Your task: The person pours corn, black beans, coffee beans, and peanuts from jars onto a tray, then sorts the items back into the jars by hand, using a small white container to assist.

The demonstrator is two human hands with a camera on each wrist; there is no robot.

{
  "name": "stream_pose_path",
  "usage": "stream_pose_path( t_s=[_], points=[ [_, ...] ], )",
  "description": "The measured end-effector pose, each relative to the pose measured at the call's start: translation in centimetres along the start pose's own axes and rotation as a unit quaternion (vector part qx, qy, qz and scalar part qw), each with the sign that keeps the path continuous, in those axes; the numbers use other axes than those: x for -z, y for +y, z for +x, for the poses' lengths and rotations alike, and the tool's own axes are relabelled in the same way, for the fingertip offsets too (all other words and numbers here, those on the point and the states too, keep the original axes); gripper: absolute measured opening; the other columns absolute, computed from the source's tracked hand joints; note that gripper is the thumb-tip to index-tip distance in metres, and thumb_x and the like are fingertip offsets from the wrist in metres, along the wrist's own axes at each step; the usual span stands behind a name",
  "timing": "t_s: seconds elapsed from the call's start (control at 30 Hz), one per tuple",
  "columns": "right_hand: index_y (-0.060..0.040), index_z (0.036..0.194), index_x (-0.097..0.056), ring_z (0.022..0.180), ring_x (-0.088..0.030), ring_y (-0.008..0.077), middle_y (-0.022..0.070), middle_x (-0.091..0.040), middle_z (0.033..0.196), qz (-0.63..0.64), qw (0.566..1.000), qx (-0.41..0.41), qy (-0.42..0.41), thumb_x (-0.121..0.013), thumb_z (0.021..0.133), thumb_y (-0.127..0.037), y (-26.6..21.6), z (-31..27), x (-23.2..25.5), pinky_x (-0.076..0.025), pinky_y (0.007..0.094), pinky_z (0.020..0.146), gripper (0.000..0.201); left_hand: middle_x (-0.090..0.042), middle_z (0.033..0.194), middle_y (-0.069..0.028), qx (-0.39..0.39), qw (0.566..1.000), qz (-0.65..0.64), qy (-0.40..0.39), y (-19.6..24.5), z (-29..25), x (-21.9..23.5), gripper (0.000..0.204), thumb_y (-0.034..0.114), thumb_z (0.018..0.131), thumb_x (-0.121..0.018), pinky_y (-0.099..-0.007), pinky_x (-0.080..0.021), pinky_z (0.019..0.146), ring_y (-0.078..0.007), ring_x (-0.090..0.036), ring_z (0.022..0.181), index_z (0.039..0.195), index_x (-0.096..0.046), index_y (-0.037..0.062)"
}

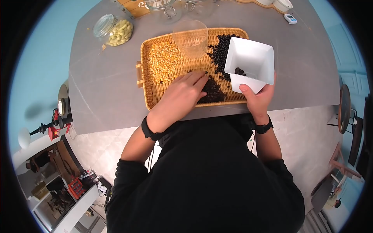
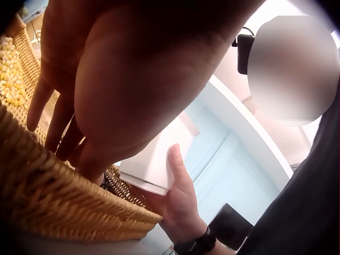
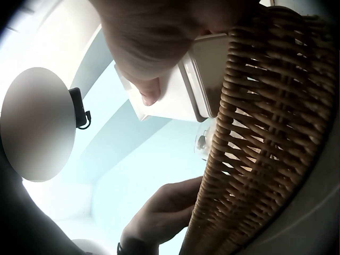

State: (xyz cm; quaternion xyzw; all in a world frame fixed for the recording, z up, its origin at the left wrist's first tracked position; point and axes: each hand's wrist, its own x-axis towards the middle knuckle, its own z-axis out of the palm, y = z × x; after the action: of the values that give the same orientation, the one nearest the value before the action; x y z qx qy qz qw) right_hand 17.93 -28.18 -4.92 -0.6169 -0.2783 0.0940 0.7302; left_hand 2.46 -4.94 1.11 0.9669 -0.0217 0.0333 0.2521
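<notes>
A wicker tray (image 1: 144, 91) on the grey table holds yellow corn kernels (image 1: 161, 60), black beans (image 1: 220, 50) and a pile of small dark brown pieces (image 1: 213, 93). My left hand (image 1: 184, 91) reaches down over the front rim, its fingers extended into the tray at the left side of the brown pile; the fingertips are partly hidden. My right hand (image 1: 259, 100) grips a white square container (image 1: 251, 82) above the tray's right end, thumb on its outer wall. The container tilts with its mouth toward the head camera, a few dark pieces (image 1: 239, 71) inside.
A clear cup (image 1: 190, 39) stands at the tray's back middle. To the back left is a glass jar (image 1: 118, 33) of pale green pieces. Clip-top jars (image 1: 165, 11) stand behind the tray, and a small white timer (image 1: 290, 18) lies at the back right.
</notes>
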Motion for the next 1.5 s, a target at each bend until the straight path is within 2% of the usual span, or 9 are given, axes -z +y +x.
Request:
stream_pose_path(
  t_s=[0.1,0.3,0.4,0.5,0.7,0.9,1.2,1.3,1.5],
  points=[
    [-0.0009,0.172,-0.031,0.145,-0.062,0.0297,0.0164,-0.055,0.160,-0.004,1.000,0.000,-0.005,-0.099,0.087,-0.012,0.0,0.1,0.0,-0.060,0.0467,0.116,0.109,-0.072,0.146,-0.0203,-0.035,0.995,0.012,0.091,-0.4,1.6,-1.4,0.048,0.015,0.098,-0.082,-0.0494,-0.056,0.113,-0.0405,-0.071,0.130,0.141,-0.071,-0.0040],
    [-0.0007,0.172,-0.032,0.145,-0.062,0.0297,0.0169,-0.055,0.160,-0.010,1.000,0.006,-0.006,-0.099,0.088,-0.012,-0.1,0.1,0.0,-0.060,0.0465,0.116,0.108,-0.073,0.146,-0.0188,-0.060,0.998,-0.001,-0.021,-0.7,0.3,-1.1,0.046,0.014,0.099,-0.081,-0.0483,-0.056,0.109,-0.0393,-0.071,0.126,0.141,-0.072,-0.0039],
    [-0.0006,0.172,-0.032,0.145,-0.063,0.0297,0.0172,-0.056,0.159,-0.008,1.000,0.012,-0.010,-0.099,0.088,-0.012,0.0,0.2,-0.1,-0.059,0.0462,0.116,0.108,-0.074,0.143,-0.0175,-0.044,0.999,-0.007,-0.023,-0.3,0.2,-0.9,0.044,0.013,0.098,-0.081,-0.0475,-0.055,0.110,-0.0378,-0.071,0.126,0.138,-0.074,-0.0035],
    [-0.0005,0.172,-0.032,0.144,-0.064,0.0297,0.0173,-0.057,0.158,-0.006,1.000,0.017,-0.017,-0.099,0.088,-0.013,0.0,0.4,-0.2,-0.059,0.0460,0.116,0.108,-0.077,0.138,-0.0163,-0.097,0.994,-0.001,0.051,0.0,1.4,-1.8,0.039,0.012,0.097,-0.081,-0.0466,-0.055,0.109,-0.0359,-0.074,0.122,0.132,-0.077,-0.0031],
    [-0.0003,0.172,-0.031,0.144,-0.064,0.0296,0.0178,-0.057,0.159,-0.006,1.000,0.014,-0.014,-0.100,0.088,-0.014,-0.1,0.2,0.0,-0.059,0.0461,0.116,0.109,-0.079,0.136,-0.0140,-0.095,0.995,0.024,-0.033,-0.5,1.2,-1.9,0.040,0.011,0.095,-0.080,-0.0443,-0.056,0.107,-0.0311,-0.074,0.125,0.133,-0.077,-0.0016],
    [0.0003,0.171,-0.032,0.144,-0.063,0.0292,0.0182,-0.058,0.158,0.004,1.000,0.014,-0.016,-0.101,0.088,-0.016,0.0,0.4,-0.1,-0.059,0.0459,0.117,0.110,-0.080,0.133,-0.0138,-0.136,0.990,0.001,0.022,0.4,2.3,-1.9,0.036,0.007,0.098,-0.066,-0.0436,-0.053,0.113,-0.0298,-0.074,0.127,0.130,-0.079,0.0003],
    [0.0024,0.171,-0.033,0.145,-0.062,0.0298,0.0190,-0.057,0.159,0.003,1.000,0.002,-0.006,-0.102,0.087,-0.019,-0.3,0.3,-0.2,-0.055,0.0456,0.119,0.111,-0.080,0.132,-0.0125,-0.122,0.985,0.007,-0.126,0.0,1.5,-0.4,0.038,0.008,0.097,-0.062,-0.0427,-0.052,0.115,-0.0276,-0.074,0.128,0.130,-0.080,0.0021],
    [0.0025,0.171,-0.033,0.145,-0.062,0.0298,0.0191,-0.057,0.159,-0.002,1.000,0.005,-0.010,-0.102,0.086,-0.019,-0.1,0.3,-0.2,-0.054,0.0456,0.119,0.111,-0.080,0.132,-0.0107,-0.157,0.985,-0.005,-0.072,0.6,2.1,-0.8,0.036,0.009,0.098,-0.063,-0.0427,-0.052,0.115,-0.0266,-0.074,0.129,0.129,-0.080,0.0030],
    [0.0029,0.170,-0.034,0.145,-0.062,0.0297,0.0194,-0.057,0.160,-0.003,1.000,0.000,-0.010,-0.102,0.087,-0.019,-0.3,0.4,-0.3,-0.054,0.0452,0.119,0.110,-0.080,0.136,-0.0063,-0.188,0.977,-0.033,-0.099,0.7,3.3,-2.2,0.035,0.009,0.100,-0.063,-0.0444,-0.052,0.115,-0.0259,-0.072,0.134,0.130,-0.081,0.0061]
  ],
)
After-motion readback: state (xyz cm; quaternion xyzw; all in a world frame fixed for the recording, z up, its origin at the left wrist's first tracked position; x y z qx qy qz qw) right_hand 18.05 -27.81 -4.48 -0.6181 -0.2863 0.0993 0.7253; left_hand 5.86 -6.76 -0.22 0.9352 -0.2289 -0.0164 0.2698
